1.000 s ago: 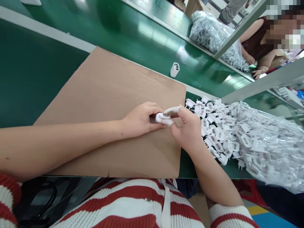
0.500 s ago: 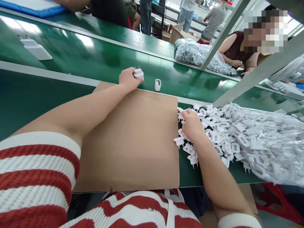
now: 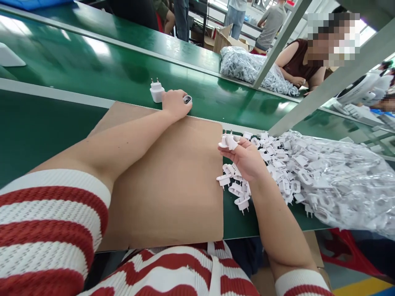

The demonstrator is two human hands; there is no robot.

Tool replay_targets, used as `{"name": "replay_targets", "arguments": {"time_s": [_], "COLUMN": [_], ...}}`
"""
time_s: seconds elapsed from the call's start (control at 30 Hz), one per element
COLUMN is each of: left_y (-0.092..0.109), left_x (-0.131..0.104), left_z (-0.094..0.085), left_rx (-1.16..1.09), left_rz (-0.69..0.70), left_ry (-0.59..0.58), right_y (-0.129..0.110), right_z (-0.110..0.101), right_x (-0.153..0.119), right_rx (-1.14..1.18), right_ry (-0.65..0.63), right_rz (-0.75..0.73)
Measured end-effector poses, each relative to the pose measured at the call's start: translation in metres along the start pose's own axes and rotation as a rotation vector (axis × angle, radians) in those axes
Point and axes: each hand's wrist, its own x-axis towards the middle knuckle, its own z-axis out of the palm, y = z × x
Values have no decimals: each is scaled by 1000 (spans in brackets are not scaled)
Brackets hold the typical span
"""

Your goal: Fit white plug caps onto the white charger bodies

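My left hand [image 3: 176, 103] is closed around a small white charger housing [image 3: 187, 99], its open end showing, at the near edge of the green conveyor belt [image 3: 123, 74]. Just left of that hand, a white two-pin charger [image 3: 157, 91] stands on the belt with its pins up. Between the fingertips of my right hand [image 3: 247, 158] is a white plug cap [image 3: 227, 141], pins upward, above the right edge of the cardboard sheet [image 3: 173, 176]. Loose white plug caps [image 3: 242, 202] lie below and beside this hand.
A clear plastic bag [image 3: 354, 181] spills many plug caps at the right. A slanted metal post [image 3: 327, 82] rises behind it. Across the belt are another full bag [image 3: 240, 63] and a seated person [image 3: 296, 61]. Another white charger [image 3: 10, 56] is at far left.
My left hand has let go of the two-pin charger and taken hold of the open housing. My right hand has lifted a plug cap from the pile. The far-left charger has shifted left.
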Motion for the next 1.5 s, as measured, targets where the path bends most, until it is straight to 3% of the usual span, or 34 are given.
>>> {"name": "replay_targets", "arguments": {"time_s": [0.1, 0.23, 0.37, 0.47, 0.6, 0.77, 0.97, 1.1, 1.23, 1.5], "left_y": [10, 19, 18, 10, 2, 1, -3, -4, -2, -3], "left_x": [-25, -100, -168, -191, -193, -188, -186, -186, -186, -186], "left_z": [-8, -29, -39, -35, -27, -27, -25, -23, -23, -23], "left_rx": [-55, -111, -193, -345, -499, -563, -623, -616, -618, -600], "left_rz": [155, 317, 490, 446, 336, 417, 426, 448, 490, 465], "left_ry": [-9, -137, -274, -286, -338, -370, -392, -372, -346, -369], "right_y": [-7, -7, -2, 0, 0, 11, 17, 10, 14, 19], "right_z": [1, 2, 7, 13, 19, 25, 29, 32, 37, 36], "right_x": [-6, -8, -7, -9, -14, -16, -23, -32, -32, -34], "right_rx": [123, 163, 21, -113, -196, -216, -760, -990, -1170, -1183], "right_ry": [-70, -80, 0, 75, 40, -40, -16, -58, -163, -56], "right_rz": [79, 91, -64, -196, -217, -285, -645, -791, -847, -873]}}
